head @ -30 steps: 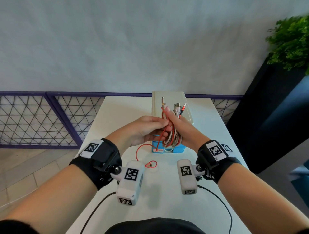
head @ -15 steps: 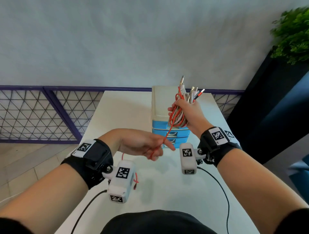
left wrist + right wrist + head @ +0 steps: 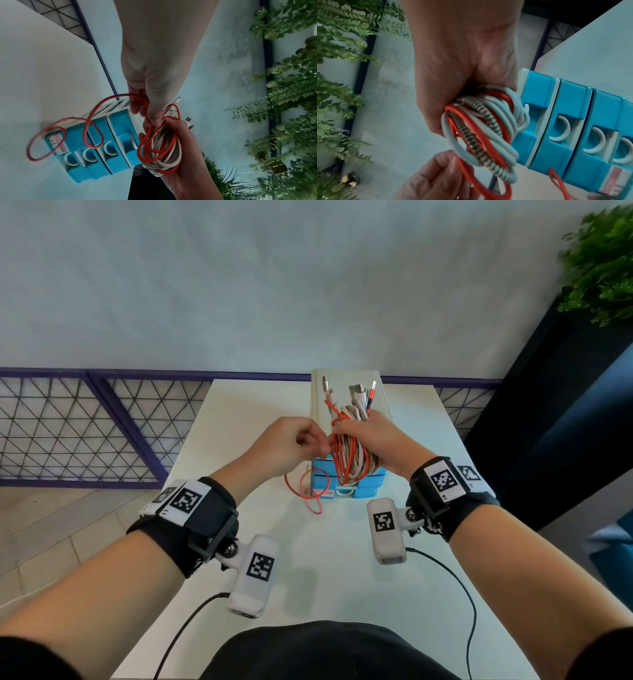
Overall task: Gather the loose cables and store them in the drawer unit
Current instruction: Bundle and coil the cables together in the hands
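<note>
My right hand (image 3: 371, 440) grips a coiled bundle of red, white and braided cables (image 3: 352, 453) in front of the blue drawer unit (image 3: 346, 484), plug ends sticking up. The same bundle (image 3: 481, 129) fills the right wrist view, and the bundle (image 3: 161, 147) also shows in the left wrist view. My left hand (image 3: 291, 446) pinches the loose red cable (image 3: 310, 491) right beside the bundle; its tail loops down onto the white table (image 3: 239, 419). In the left wrist view the red cable (image 3: 92, 121) curls in front of the drawer unit (image 3: 96, 155), whose drawers all look closed.
The drawer unit has a white top (image 3: 342, 378) and stands at the table's far middle. A purple mesh railing (image 3: 85, 422) runs behind and to the left. A dark planter (image 3: 548, 405) with green foliage (image 3: 603, 268) stands to the right. Black sensor wires (image 3: 469, 611) trail off my wrists.
My right hand came back down with the bundle to the front of the drawer unit. My left hand rose along the red cable and met the bundle.
</note>
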A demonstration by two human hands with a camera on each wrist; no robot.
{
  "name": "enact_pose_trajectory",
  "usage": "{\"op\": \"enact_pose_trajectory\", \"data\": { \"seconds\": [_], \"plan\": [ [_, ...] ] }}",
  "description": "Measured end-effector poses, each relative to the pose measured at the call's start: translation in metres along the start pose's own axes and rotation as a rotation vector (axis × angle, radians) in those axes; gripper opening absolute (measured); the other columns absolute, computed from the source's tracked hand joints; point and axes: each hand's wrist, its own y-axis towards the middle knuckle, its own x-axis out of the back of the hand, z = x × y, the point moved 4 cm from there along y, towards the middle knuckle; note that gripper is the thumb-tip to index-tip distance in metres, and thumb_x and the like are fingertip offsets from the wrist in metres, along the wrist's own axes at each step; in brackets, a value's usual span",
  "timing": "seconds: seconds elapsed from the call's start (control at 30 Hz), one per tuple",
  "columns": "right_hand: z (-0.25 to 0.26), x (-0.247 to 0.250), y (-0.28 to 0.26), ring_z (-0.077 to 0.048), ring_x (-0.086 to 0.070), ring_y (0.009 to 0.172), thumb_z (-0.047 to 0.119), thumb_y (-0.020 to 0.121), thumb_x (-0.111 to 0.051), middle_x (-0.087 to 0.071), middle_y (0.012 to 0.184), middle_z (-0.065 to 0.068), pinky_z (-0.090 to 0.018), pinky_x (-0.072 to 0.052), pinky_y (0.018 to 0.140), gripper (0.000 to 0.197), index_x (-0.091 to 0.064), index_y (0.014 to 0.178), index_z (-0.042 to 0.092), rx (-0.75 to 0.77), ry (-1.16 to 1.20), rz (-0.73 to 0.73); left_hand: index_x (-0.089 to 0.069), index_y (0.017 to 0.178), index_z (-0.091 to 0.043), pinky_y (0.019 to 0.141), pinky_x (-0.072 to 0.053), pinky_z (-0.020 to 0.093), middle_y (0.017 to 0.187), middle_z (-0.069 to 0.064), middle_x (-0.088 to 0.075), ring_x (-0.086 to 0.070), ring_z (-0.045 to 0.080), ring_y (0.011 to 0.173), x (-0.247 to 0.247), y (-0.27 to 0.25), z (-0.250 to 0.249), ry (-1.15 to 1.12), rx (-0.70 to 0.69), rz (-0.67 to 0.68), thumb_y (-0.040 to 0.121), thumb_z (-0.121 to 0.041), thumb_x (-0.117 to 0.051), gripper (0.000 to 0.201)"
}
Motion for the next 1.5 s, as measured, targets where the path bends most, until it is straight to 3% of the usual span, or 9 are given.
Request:
{"op": "enact_pose_trajectory", "data": {
  "seconds": [0.33,0.47,0.6,0.77,0.97,1.07,1.2,1.4,1.5],
  "plan": [
    [-0.010,-0.016,-0.008,-0.020,-0.070,0.065,0.013,0.091,-0.059,-0.069,0.078,-0.014,-0.029,-0.059,0.062,0.015,-0.065,0.094,-0.001,-0.080,0.171,0.194,-0.058,0.088,-0.011,0.044,-0.046,0.018,0.076,0.003,-0.061,-0.060,0.019,0.048,0.005,-0.007,-0.003,0.045,-0.055,-0.295,0.078,-0.020,-0.074,0.021],
    [-0.015,-0.005,-0.001,-0.019,-0.066,0.060,0.015,0.089,-0.063,-0.064,0.074,-0.011,-0.029,-0.057,0.059,0.010,-0.061,0.083,0.008,-0.015,0.180,0.123,-0.055,0.079,-0.010,0.047,-0.051,0.029,0.058,0.001,-0.051,-0.049,0.012,0.039,0.004,-0.010,0.001,-0.049,0.169,-0.110,0.092,-0.034,-0.054,0.027],
    [-0.020,0.018,0.006,-0.018,-0.065,0.061,0.023,0.090,-0.065,-0.063,0.073,-0.006,-0.033,-0.058,0.065,0.013,-0.057,0.091,0.012,0.003,0.186,-0.010,-0.049,0.076,-0.017,0.051,-0.041,0.025,0.050,-0.006,-0.037,-0.035,0.012,0.043,0.002,-0.021,0.013,-0.559,0.469,0.093,0.101,-0.031,-0.031,0.034],
    [-0.025,0.017,0.008,-0.027,-0.067,0.071,0.050,0.082,-0.068,-0.066,0.072,-0.007,-0.047,-0.057,0.077,0.035,-0.060,0.081,0.016,0.001,0.092,-0.110,-0.062,0.093,-0.014,0.066,-0.051,0.024,0.068,-0.005,-0.056,-0.053,0.009,0.061,-0.010,-0.021,0.001,-0.716,0.337,0.183,0.099,-0.016,-0.041,0.021],
    [-0.016,-0.003,0.003,-0.021,-0.062,0.056,0.068,0.073,-0.062,-0.058,0.058,-0.005,-0.034,-0.056,0.062,0.050,-0.058,0.072,0.018,-0.012,0.187,0.021,-0.069,0.084,-0.010,0.061,-0.056,0.016,0.068,-0.004,-0.070,-0.062,0.006,0.059,-0.029,-0.011,-0.014,-0.613,0.328,0.201,0.088,-0.019,-0.061,0.012],
    [-0.012,-0.006,-0.002,-0.019,-0.062,0.057,0.050,0.077,-0.069,-0.059,0.061,-0.003,-0.032,-0.055,0.061,0.033,-0.059,0.073,0.019,0.022,0.242,0.134,-0.070,0.082,-0.009,0.061,-0.057,0.017,0.067,-0.001,-0.071,-0.063,0.006,0.057,-0.030,-0.011,-0.015,-0.628,0.361,0.206,0.084,-0.021,-0.065,0.013],
    [-0.015,0.002,0.003,-0.019,-0.061,0.055,0.009,0.083,-0.067,-0.060,0.063,-0.007,-0.036,-0.055,0.063,0.015,-0.055,0.075,0.014,0.053,0.147,-0.051,-0.062,0.077,-0.015,0.048,-0.049,0.014,0.059,-0.005,-0.058,-0.052,0.004,0.045,-0.035,-0.018,-0.013,-0.535,0.428,0.261,0.089,-0.032,-0.059,0.022],
    [-0.007,0.035,0.007,-0.023,-0.064,0.058,0.000,0.088,-0.055,-0.062,0.070,-0.013,-0.042,-0.060,0.062,0.008,-0.051,0.084,0.006,0.093,0.378,-0.250,-0.045,0.073,-0.021,0.051,-0.033,0.018,0.054,-0.008,-0.032,-0.028,0.008,0.047,-0.036,-0.046,0.004,-0.508,0.489,0.676,0.100,-0.032,-0.034,0.031],
    [-0.003,0.044,0.004,-0.021,-0.066,0.064,0.001,0.089,-0.056,-0.062,0.074,-0.013,-0.041,-0.060,0.065,0.006,-0.052,0.085,0.004,0.080,0.404,-0.225,-0.053,0.076,-0.019,0.056,-0.026,0.024,0.056,-0.007,-0.037,-0.028,0.009,0.049,-0.028,-0.049,0.021,-0.258,0.455,0.689,0.100,-0.030,-0.038,0.031]
  ]
}}
